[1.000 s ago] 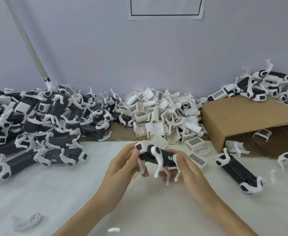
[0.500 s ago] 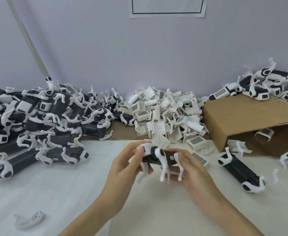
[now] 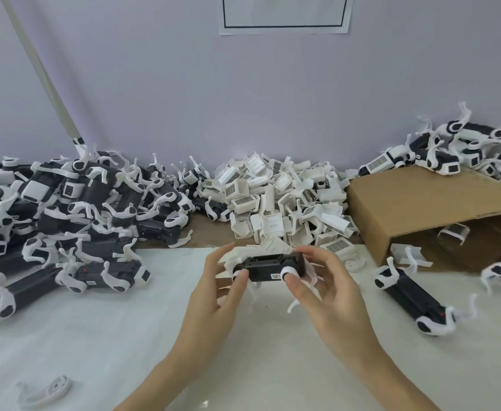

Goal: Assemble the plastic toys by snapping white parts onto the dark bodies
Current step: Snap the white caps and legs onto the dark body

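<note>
Leftmost, along the desk's [image 3: 65, 336] left edge, we see a heap of toys [image 3: 65, 209], dark bodies with white legs. A loose leg [image 3: 46, 391] lies near the front left corner. At centre, above the desk, we find our left hand [image 3: 213, 295] gripping the left end of the body [image 3: 270, 265], thumb on its front and fingers curled behind. Our right hand [image 3: 329, 295] holds the right end, thumb pressed just under a white joint cap, fingers half spread. Behind, at the back edge, a pile of white parts [image 3: 287, 203] rests. To the right, one toy [image 3: 412, 298] lies alone beside a tipped cardboard box [image 3: 421, 203], and further toys [image 3: 451, 149] top the box.
</note>
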Available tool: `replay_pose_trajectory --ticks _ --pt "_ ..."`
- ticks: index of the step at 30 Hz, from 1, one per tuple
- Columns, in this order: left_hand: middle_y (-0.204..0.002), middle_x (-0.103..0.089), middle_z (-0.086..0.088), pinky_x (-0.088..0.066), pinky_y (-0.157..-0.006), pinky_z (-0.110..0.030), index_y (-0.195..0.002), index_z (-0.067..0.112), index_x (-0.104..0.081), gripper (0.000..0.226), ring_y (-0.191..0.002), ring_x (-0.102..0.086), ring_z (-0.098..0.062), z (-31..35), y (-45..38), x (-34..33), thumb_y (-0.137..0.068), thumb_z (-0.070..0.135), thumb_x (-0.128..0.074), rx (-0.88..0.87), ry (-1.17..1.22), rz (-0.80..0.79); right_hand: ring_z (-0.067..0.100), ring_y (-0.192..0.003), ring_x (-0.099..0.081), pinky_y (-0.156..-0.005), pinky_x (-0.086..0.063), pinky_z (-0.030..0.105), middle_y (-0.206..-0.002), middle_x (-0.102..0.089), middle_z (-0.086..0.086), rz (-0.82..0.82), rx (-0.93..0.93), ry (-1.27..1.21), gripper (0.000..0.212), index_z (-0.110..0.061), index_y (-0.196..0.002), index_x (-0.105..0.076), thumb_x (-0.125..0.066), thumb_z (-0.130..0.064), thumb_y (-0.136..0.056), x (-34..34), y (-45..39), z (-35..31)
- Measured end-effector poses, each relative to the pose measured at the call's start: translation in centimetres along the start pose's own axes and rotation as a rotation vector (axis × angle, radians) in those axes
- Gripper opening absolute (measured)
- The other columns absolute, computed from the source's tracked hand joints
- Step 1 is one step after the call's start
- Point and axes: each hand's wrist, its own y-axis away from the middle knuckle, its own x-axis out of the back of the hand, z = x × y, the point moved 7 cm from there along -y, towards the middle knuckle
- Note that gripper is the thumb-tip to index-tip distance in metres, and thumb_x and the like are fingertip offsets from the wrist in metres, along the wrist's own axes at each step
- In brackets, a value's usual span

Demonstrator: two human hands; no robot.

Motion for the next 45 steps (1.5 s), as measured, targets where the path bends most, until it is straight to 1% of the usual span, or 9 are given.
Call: replay_pose_trajectory --ticks 7,12,14,16,19,23,31,40,45 --pt "-0.131 -0.072 -0.009 -0.061 -0.098 -0.038 -0.150 0.026 -0.053 0.056 -0.119 -0.070 -0.035 -1.0 0.0 -0.5 -0.101 0.051 -0.066 0.180 0.447 -0.028 0.017 -0.154 -0.034 -0.123 -0.029 0.029 -0.163 -0.040 -0.010 -0.193 0.373 0.497 0.067 -0.027 -0.158 -0.039 -0.072 -0.023 -0.098 -0.5 -0.1 -1.8" --pt "-0.118 -0.075 -0.021 -0.055 -0.109 -0.046 -0.116 0.002 -0.067 0.022 -0.115 -0.070 -0.039 -1.4 -0.7 0.7 -0.103 0.019 -0.062 0.194 0.570 0.012 0.000 -0.157 -0.018 -0.117 -0.037 0.019 -0.169 -0.022 -0.023 -0.220 0.105 0.240 0.084 -0.034 -0.161 -0.027 -0.074 -0.022 -0.093 -0.8 -0.1 0.4" --pt "-0.126 -0.071 -0.025 -0.053 -0.111 -0.045 -0.122 -0.004 -0.061 0.023 -0.125 -0.066 -0.041 -1.2 -0.6 0.5 -0.105 0.011 -0.062 0.163 0.593 -0.033 -0.008 -0.148 -0.032 -0.107 -0.040 0.008 -0.157 -0.037 -0.036 -0.191 -0.087 0.057 0.079 -0.047 -0.154 -0.031 -0.073 -0.036 -0.088 -1.0 0.1 1.2" --pt "-0.134 -0.066 -0.027 -0.052 -0.113 -0.045 -0.127 -0.008 -0.054 0.031 -0.130 -0.063 -0.040 -0.9 -0.3 -0.1 -0.104 0.008 -0.065 0.122 0.599 -0.097 -0.003 -0.130 -0.057 -0.094 -0.048 0.008 -0.147 -0.060 -0.011 -0.138 -0.192 -0.009 0.063 -0.046 -0.148 -0.043 -0.066 -0.044 -0.090 -0.8 0.2 1.8" --pt "-0.141 -0.061 -0.025 -0.050 -0.114 -0.043 -0.130 -0.008 -0.051 0.038 -0.136 -0.060 -0.038 -0.4 0.0 -0.8 -0.100 0.010 -0.064 0.064 0.639 -0.176 0.019 -0.112 -0.066 -0.101 -0.052 0.024 -0.124 -0.060 0.033 -0.068 -0.188 0.081 0.046 -0.036 -0.142 -0.055 -0.058 -0.043 -0.097 0.1 -0.1 1.2" --pt "-0.141 -0.064 -0.017 -0.051 -0.114 -0.043 -0.133 0.003 -0.054 0.035 -0.135 -0.061 -0.035 0.0 0.1 -1.1 -0.102 0.015 -0.062 0.001 0.496 -0.193 0.009 -0.092 -0.069 -0.082 -0.053 0.017 -0.120 -0.073 -0.006 -0.042 -0.138 0.043 0.037 -0.029 -0.129 -0.065 -0.062 -0.039 -0.094 0.4 -0.4 0.5" --pt "-0.130 -0.063 0.014 -0.045 -0.096 -0.014 -0.148 0.043 -0.051 0.076 -0.117 -0.061 -0.019 2.1 0.7 -0.7 -0.083 0.041 -0.089 -0.355 -0.287 -0.145 0.039 -0.072 -0.076 -0.071 -0.061 0.042 -0.086 -0.077 0.013 -0.030 -0.434 -0.013 0.055 0.004 -0.097 -0.062 -0.059 -0.051 -0.098 1.5 -0.6 2.4" --pt "-0.118 -0.075 0.006 -0.051 -0.087 -0.019 -0.115 0.037 -0.065 0.045 -0.104 -0.071 -0.013 1.1 0.2 0.4 -0.075 0.049 -0.081 -0.066 0.049 -0.021 0.029 -0.091 -0.070 -0.078 -0.051 0.037 -0.106 -0.073 0.020 -0.201 -0.671 -0.359 0.041 -0.009 -0.114 -0.077 -0.069 -0.044 -0.093 0.2 0.1 3.2" --pt "-0.098 -0.078 0.004 -0.057 -0.079 -0.019 -0.102 0.036 -0.074 0.026 -0.095 -0.075 -0.016 0.6 0.3 0.5 -0.081 0.051 -0.078 0.044 0.195 0.063 0.015 -0.113 -0.069 -0.100 -0.049 0.035 -0.119 -0.076 0.002 -0.212 -0.453 -0.061 0.048 -0.021 -0.122 -0.075 -0.072 -0.056 -0.090 0.4 -0.4 2.5"
